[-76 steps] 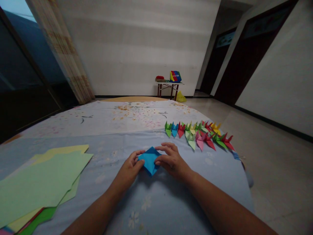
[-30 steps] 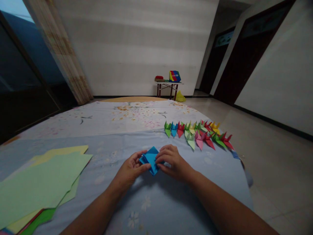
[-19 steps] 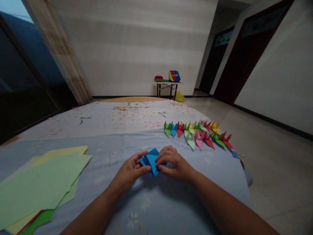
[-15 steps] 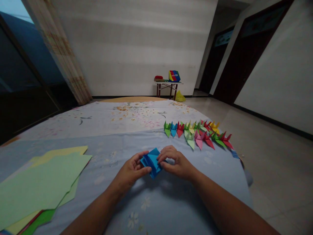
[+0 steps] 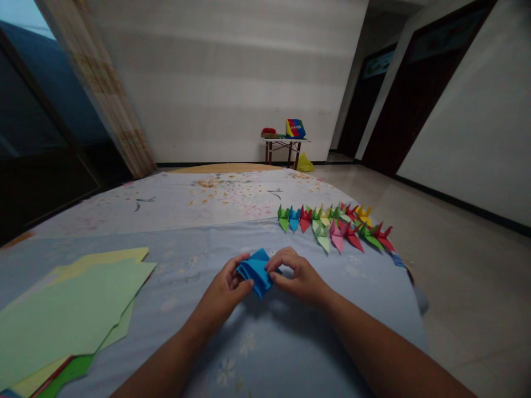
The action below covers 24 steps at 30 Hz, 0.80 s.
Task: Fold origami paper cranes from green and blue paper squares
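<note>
A small piece of folded blue paper (image 5: pixel 257 269) is held a little above the table, between both hands. My left hand (image 5: pixel 230 286) grips its left corner, thumb in front and fingers behind. At the right corner, my right hand (image 5: pixel 296 273) pinches the paper between thumb and fingertips. Several layers of the paper stand slightly apart along its lower left side. Beyond my right hand, several folded paper cranes (image 5: pixel 338 235) in green, blue, red, pink and yellow stand in rows.
A stack of coloured paper sheets (image 5: pixel 74 309), pale green on top, lies at the left. Light blue floral cloth (image 5: pixel 199 342) covers the near table, with a white floral cloth (image 5: pixel 174 207) beyond. A small side table (image 5: pixel 286 140) holding a colourful box (image 5: pixel 295 129) stands by the wall.
The blue paper has tilted slightly, so its layered lower left edge shows more openly. Both hands have shifted a little left and keep their grip.
</note>
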{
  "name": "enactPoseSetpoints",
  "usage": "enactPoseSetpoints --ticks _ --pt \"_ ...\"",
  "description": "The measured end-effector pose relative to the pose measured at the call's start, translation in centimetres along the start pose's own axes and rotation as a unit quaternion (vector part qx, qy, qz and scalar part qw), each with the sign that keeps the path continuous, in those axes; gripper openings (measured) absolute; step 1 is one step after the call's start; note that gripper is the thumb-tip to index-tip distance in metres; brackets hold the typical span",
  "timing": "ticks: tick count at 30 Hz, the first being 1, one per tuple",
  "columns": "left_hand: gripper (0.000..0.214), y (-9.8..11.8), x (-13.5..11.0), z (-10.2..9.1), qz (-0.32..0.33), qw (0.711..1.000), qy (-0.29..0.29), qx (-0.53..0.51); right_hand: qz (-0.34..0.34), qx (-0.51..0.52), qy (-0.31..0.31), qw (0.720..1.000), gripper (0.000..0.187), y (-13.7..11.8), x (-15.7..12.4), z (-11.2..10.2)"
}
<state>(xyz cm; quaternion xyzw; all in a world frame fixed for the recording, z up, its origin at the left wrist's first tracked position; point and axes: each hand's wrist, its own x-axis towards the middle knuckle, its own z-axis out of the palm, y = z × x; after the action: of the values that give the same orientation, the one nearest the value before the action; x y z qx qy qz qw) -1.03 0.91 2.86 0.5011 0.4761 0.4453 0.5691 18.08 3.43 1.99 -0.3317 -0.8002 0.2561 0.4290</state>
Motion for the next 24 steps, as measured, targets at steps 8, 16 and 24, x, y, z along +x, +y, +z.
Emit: enactPoseSetpoints --ticks 8,16,24 --pt "0.058 0.4 -0.6 1.0 -0.011 0.998 0.056 0.011 -0.053 -0.021 -0.019 0.998 0.005 -0.6 -0.2 0.5" --pt "0.05 -0.6 -0.3 0.8 0.01 0.997 0.069 0.032 -0.047 -0.069 -0.033 0.996 0.029 -1.3 -0.5 0.6" --pt "0.056 -1.9 0.2 0.5 0.046 0.997 0.047 0.026 -0.061 -0.075 -0.044 0.994 0.024 -1.3 -0.4 0.8"
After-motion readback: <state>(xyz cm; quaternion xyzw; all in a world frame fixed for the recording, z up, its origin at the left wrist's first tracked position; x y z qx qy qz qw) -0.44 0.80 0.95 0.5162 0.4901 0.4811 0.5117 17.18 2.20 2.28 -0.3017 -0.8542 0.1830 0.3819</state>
